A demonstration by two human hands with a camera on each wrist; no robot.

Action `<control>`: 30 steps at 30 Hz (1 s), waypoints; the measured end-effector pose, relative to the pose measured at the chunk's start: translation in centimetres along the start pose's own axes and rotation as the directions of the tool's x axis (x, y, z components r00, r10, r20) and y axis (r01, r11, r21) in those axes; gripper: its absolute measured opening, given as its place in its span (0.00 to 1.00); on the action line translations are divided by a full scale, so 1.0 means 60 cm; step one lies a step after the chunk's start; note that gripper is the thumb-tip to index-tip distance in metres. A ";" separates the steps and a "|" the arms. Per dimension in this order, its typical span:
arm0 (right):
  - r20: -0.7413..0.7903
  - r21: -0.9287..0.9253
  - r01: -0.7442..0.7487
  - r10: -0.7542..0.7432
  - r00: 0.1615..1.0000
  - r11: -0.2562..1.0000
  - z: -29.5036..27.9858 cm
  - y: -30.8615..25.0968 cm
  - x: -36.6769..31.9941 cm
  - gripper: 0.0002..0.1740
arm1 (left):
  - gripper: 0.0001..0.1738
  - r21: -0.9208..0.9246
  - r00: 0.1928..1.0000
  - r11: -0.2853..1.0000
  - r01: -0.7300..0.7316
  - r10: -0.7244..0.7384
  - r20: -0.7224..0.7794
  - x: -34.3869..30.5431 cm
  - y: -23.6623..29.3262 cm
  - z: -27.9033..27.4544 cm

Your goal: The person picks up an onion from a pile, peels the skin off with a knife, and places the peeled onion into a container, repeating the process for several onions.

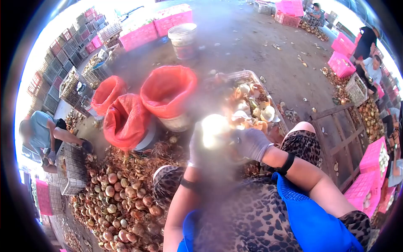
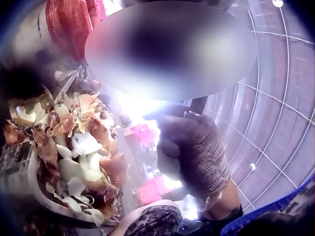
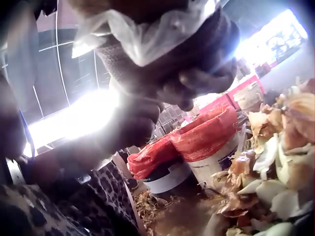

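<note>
The left gloved hand (image 1: 196,145) holds a pale round onion (image 1: 215,131), washed out by glare, in the head view. Close on its right is the right gloved hand (image 1: 253,144), fingers curled. In the left wrist view the right hand (image 2: 194,152) grips a small dark tool (image 2: 198,105), its shape unclear. The right wrist view shows the right hand (image 3: 172,64) above the shadowed left hand (image 3: 130,123). Beyond the hands, a crate (image 1: 279,110) holds peeled skins and pale onion pieces (image 1: 264,111). A blur hides part of the left wrist view.
Red mesh bags (image 1: 126,119) line buckets (image 1: 176,122) ahead on the left. Unpeeled onions (image 1: 121,201) and loose skins cover the ground at left. A white bucket (image 1: 183,42) and pink crates (image 1: 140,35) stand farther off. Other people (image 1: 40,132) sit at both sides.
</note>
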State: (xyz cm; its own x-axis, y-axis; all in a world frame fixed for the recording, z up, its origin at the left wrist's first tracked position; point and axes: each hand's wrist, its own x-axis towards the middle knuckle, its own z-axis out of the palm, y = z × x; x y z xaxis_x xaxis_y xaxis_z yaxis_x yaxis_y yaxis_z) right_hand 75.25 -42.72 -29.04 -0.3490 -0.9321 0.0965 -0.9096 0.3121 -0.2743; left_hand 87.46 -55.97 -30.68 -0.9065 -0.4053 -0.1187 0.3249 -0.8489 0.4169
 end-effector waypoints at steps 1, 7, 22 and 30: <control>-0.031 -0.006 -0.034 0.034 0.999 0.999 0.008 0.003 -0.003 0.12 | 0.36 -0.051 1.000 0.999 -0.008 0.007 -0.017 -0.001 -0.003 0.006; -0.142 0.165 -0.118 0.142 0.980 0.979 0.072 0.069 -0.003 0.12 | 0.32 -0.112 0.993 0.990 -0.083 0.091 0.076 0.000 0.006 0.024; 0.152 0.000 0.055 -0.054 0.987 0.999 0.074 0.105 0.004 0.07 | 0.33 0.528 0.974 0.829 -0.183 0.224 -0.015 0.039 -0.029 0.002; 0.228 0.560 -0.447 0.389 0.893 0.697 0.071 0.155 -0.019 0.10 | 0.35 -0.113 0.999 0.993 0.024 -0.018 0.047 0.062 -0.029 -0.021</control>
State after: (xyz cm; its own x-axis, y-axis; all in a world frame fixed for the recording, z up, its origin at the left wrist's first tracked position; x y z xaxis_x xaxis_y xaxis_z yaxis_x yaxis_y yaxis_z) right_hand 68.15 -39.54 -35.76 -0.6140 -0.7523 -0.2387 -0.3517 0.5315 -0.7706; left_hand 83.84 -56.46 -32.97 -0.9239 -0.3732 -0.0838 0.3320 -0.8912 0.3091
